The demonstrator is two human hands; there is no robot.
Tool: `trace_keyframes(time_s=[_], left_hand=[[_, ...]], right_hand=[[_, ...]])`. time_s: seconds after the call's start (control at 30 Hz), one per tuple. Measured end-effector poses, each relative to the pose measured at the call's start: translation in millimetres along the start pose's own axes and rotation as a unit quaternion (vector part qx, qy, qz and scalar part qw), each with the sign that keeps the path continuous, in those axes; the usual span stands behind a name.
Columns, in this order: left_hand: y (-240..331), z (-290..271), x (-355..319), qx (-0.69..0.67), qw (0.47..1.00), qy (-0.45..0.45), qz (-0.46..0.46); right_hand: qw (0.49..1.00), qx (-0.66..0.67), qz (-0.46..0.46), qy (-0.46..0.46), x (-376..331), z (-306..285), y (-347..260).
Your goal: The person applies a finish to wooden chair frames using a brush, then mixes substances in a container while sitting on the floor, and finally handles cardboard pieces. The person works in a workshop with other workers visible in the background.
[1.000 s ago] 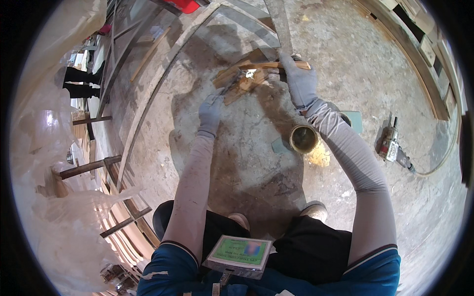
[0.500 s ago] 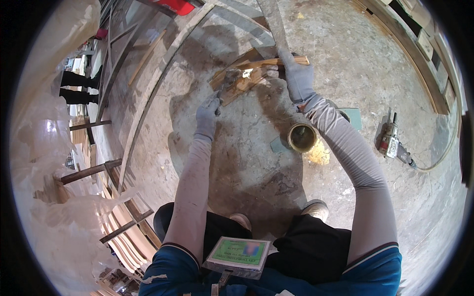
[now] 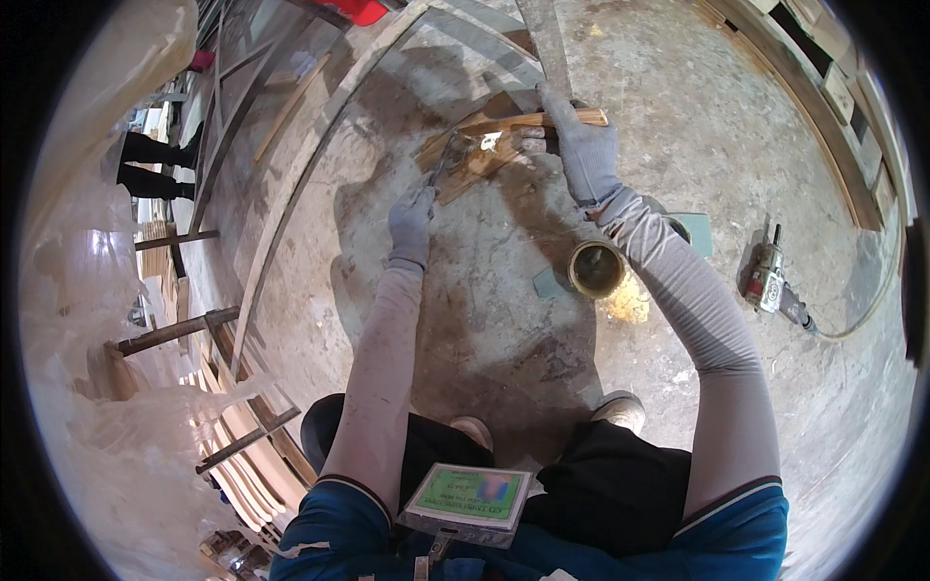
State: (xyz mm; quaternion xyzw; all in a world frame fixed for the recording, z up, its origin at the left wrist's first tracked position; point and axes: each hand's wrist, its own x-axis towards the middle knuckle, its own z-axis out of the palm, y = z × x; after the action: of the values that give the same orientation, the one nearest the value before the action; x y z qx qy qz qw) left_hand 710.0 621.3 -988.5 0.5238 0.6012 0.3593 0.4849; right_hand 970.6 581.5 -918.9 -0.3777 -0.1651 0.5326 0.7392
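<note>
My gloved right hand (image 3: 585,160) is closed around the right end of a brown wooden piece (image 3: 513,122), held above the floor. In my gloved left hand (image 3: 412,225) is a thin, flat-bladed putty knife (image 3: 442,161), its fingers wrapped round the handle. The blade reaches the left end of the wooden piece; whether it touches cannot be made out. Beneath lies a flat brown board (image 3: 475,176) with a pale, shiny patch on it. An open round can (image 3: 596,270) stands on the floor below my right forearm, its inside yellowish.
A power tool (image 3: 766,281) with a hose lies at the right. Timber (image 3: 823,126) is stacked far right. A long curved strip (image 3: 291,198) and metal frames are at the left, beside plastic sheeting (image 3: 77,290). Another person's dark-clad legs (image 3: 150,165) show at far left.
My left hand has moved slightly right and up, and the putty knife's blade has turned to a thinner profile. The wooden piece has tilted slightly in my right hand.
</note>
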Motion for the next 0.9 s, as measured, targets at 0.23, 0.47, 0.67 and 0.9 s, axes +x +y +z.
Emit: trace_keyframes(time_s=[0.23,0.47,0.67,0.9], left_hand=[[-0.4,-1.4,-0.7,-0.024,0.999,-0.022,-0.006],[3.3,-2.1,-4.8,-0.026,0.999,-0.023,-0.013],[-5.7,-20.5,-4.2,0.011,0.999,0.014,-0.031],[-20.2,-13.3,-19.8,-0.045,0.994,0.048,-0.088]], right_hand=[[0.99,-0.131,-0.045,0.03,10.7,-5.9,13.8],[0.987,-0.155,-0.003,0.052,16.3,-11.2,17.3],[0.991,-0.118,-0.017,0.053,17.0,-15.2,34.1],[0.993,0.027,0.116,0.015,11.7,-32.9,57.7]])
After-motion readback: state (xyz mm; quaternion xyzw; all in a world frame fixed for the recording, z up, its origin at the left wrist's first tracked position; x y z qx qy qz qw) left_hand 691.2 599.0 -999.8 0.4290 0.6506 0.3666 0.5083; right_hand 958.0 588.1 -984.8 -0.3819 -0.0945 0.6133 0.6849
